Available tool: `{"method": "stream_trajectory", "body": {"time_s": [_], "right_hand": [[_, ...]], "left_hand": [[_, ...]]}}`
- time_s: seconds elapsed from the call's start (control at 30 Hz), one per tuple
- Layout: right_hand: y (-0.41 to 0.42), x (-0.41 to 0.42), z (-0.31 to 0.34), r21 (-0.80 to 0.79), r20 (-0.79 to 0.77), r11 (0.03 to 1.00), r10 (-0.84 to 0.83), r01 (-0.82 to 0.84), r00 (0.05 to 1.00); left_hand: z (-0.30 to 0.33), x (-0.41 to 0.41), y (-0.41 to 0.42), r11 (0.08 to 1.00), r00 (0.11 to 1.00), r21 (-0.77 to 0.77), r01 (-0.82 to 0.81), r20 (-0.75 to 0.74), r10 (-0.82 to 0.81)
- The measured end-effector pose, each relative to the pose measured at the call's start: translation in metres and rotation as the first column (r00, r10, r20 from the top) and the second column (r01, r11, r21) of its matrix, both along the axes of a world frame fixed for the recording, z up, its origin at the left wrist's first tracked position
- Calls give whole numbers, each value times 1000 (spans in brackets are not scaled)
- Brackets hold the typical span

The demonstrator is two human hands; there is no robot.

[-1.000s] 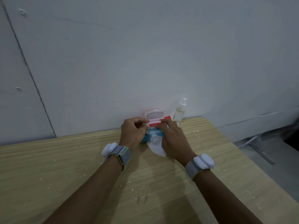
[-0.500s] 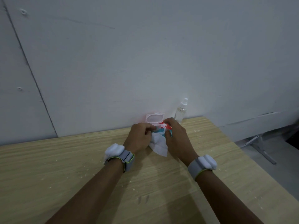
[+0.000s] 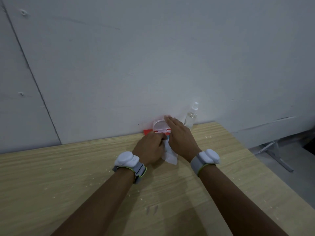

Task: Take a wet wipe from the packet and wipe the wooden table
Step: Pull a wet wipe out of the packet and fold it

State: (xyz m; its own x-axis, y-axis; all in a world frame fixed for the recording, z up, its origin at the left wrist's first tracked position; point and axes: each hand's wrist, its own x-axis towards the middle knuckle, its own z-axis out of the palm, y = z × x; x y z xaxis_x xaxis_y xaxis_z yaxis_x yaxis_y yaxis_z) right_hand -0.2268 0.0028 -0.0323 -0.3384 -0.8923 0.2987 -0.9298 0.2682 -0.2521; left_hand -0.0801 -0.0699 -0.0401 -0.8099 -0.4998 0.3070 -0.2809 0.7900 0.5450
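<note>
Looking down from the head view, much of the wet wipe packet (image 3: 148,132) is hidden behind the two hands; only a red corner, a sliver of blue and the raised pale flip lid (image 3: 159,126) can be made out. The packet lies at the far edge of the wooden surface (image 3: 68,176), against the grey wall (image 3: 153,57). Whether more wipes sit inside the opening cannot be told, since it is covered. The lid is seen standing open, tilted up toward the wall.

A white wet wipe (image 3: 169,155) is drawn partly out and lies crumpled on the surface between the two wrists, its upper end lost between the hands.

The left hand (image 3: 150,149) is curled, its fingers bunched on the upper part of the wipe just below the packet; the grip is closed on the wipe, though the fingertips themselves are hidden. The right hand (image 3: 181,136) is held flat with fingers straight and together, reaching over the lid, the fingertips blurred; its grip is spread, holding nothing, and contact with the lid cannot be judged.

A clear spray bottle (image 3: 191,116) is stood upright at the far edge, just right of the right hand. A white-and-grey wrist band is worn on each arm. Pale specks are scattered over the surface. The metal frame on the floor at the right is indistinct.
</note>
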Motion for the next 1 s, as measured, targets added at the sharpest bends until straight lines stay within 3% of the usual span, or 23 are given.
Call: {"method": "stream_trajectory", "body": {"time_s": [0.2, 0.3, 0.47, 0.7, 0.73, 0.8, 0.87, 0.9, 1.0], "right_hand": [[16, 8, 2, -134, -69, 991, -9, 0, 998], [29, 12, 1, -185, -119, 983, 1, -23, 993], [41, 15, -4, -9, -110, 1000, 14, -15, 994], [40, 16, 1, 185, -167, 982, -4, 35, 986], [39, 20, 4, 152, -98, 988, -18, 33, 995], [38, 28, 11, -9, 227, 999, -50, 53, 973], [37, 37, 23, -164, 606, 975, -18, 147, 796], [36, 44, 30, -186, 722, 965, 9, 182, 692], [35, 58, 50, -149, 874, 978, 59, 149, 483]], "left_hand": [[1, 11, 1, 999, 971, 43, -24, -235, 34], [4, 17, 0, 999, 961, 38, -21, -276, 31], [17, 22, 0, 999, 961, 45, -20, -273, 32], [34, 29, 2, 969, 963, 231, -83, -230, 137], [38, 31, 1, 958, 959, 267, -100, -232, 164], [45, 36, 0, 933, 950, 338, -123, -232, 209], [52, 42, -3, 908, 941, 399, -124, -243, 235], [55, 47, -5, 896, 935, 428, -121, -253, 247], [64, 59, -6, 854, 927, 511, -99, -266, 266]]}}
